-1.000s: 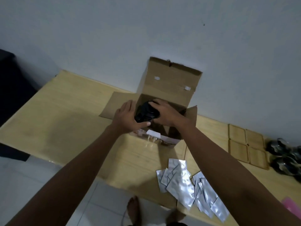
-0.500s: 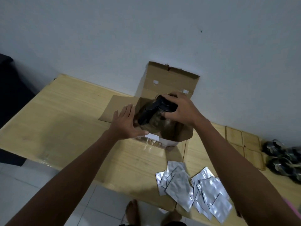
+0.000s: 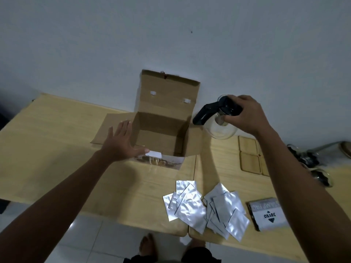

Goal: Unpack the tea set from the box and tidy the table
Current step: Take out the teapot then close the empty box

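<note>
The brown cardboard box (image 3: 163, 128) stands open on the wooden table (image 3: 57, 141), its lid upright against the wall and its inside showing nothing. My right hand (image 3: 247, 114) grips the black lid of a glass teapot (image 3: 220, 130) with a black handle, holding it in the air to the right of the box. My left hand (image 3: 121, 143) rests flat, fingers spread, against the box's front left corner and left flap.
Several silver foil sachets (image 3: 205, 207) lie in a heap near the table's front edge, beside a grey stamp-pad box (image 3: 267, 215). Square wooden coasters (image 3: 248, 156) sit at the right, with glass cups (image 3: 311, 164) beyond them. The wall runs close behind the box.
My right hand has lifted the teapot out of the box and carried it to the right. My left hand has let go of the pot and stays on the box.
</note>
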